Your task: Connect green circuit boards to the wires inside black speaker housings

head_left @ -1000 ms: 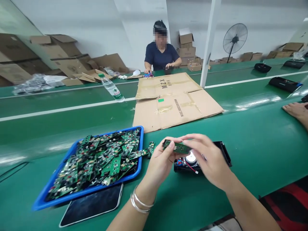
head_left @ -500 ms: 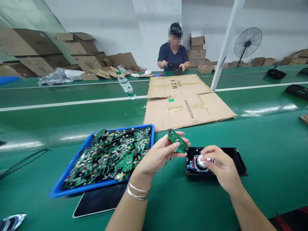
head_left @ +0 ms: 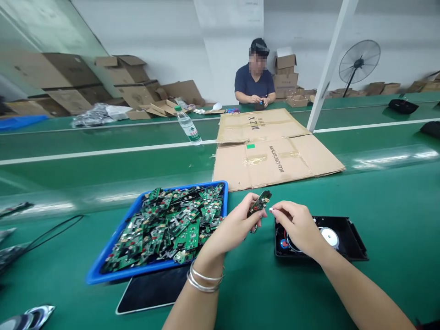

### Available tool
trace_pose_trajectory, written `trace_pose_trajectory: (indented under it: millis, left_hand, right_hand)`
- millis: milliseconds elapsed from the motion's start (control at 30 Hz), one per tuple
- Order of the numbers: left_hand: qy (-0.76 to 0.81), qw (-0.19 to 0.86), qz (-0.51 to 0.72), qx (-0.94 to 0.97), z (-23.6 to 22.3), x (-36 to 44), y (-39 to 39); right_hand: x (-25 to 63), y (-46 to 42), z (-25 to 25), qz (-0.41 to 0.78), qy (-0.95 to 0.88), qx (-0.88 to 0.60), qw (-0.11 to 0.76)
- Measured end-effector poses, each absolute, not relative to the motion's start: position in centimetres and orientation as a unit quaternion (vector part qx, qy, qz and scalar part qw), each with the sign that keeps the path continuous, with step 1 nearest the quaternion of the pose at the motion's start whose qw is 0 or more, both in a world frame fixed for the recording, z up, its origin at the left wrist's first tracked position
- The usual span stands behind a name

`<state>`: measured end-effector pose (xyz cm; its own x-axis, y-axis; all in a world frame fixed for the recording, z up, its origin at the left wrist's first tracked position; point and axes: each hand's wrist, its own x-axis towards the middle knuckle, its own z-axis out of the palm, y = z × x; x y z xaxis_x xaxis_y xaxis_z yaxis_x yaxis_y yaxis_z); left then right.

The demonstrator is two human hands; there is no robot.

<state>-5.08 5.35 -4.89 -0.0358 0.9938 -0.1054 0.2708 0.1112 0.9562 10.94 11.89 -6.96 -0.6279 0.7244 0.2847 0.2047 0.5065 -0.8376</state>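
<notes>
My left hand [head_left: 232, 229] is closed on a green circuit board [head_left: 260, 204], tilted so that its component side partly shows. Close to the board's right end, my right hand [head_left: 300, 224] pinches a small white plug [head_left: 271, 210] between thumb and fingertips; a small gap separates plug and board. Under my right hand lies an open black speaker housing [head_left: 349, 229], with a round silver-white speaker magnet [head_left: 330, 237] inside and a blue-and-red part [head_left: 283, 244] at its left end. My wrist and hand hide the middle of the housing.
A blue tray [head_left: 225, 197] heaped with circuit boards [head_left: 165, 224] stands at left, beside a dark flat tablet-like panel [head_left: 151, 291]. Flattened cardboard [head_left: 268, 160] and a water bottle [head_left: 189, 126] lie beyond. Across the bench a person [head_left: 255, 82] handles a small part.
My right hand has moved left from above the housing to the board with the white plug. My left hand has turned the board onto its edge. The person opposite has brought both hands together.
</notes>
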Motion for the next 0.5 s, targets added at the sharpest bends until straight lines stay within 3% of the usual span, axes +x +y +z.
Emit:
trace_pose_trajectory:
  millis: [100, 233, 500]
  left_hand:
    - [0.633, 0.395, 0.374, 0.551, -5.1, -5.6, 5.4]
    - [0.689, 0.293, 0.343, 0.567, -5.5, -6.0, 5.7]
    - [0.671, 0.306, 0.331, 0.589, -5.2, -4.5, 6.1]
  right_hand:
    - [10.6, 12.1, -7.4, 0.33, -0.828, -0.284, 0.353]
    - [10.8, 12.5, -7.9, 0.279, -0.855, -0.288, 0.329]
    - [10.8, 12.5, -8.4, 0.219, -0.895, -0.235, 0.31]
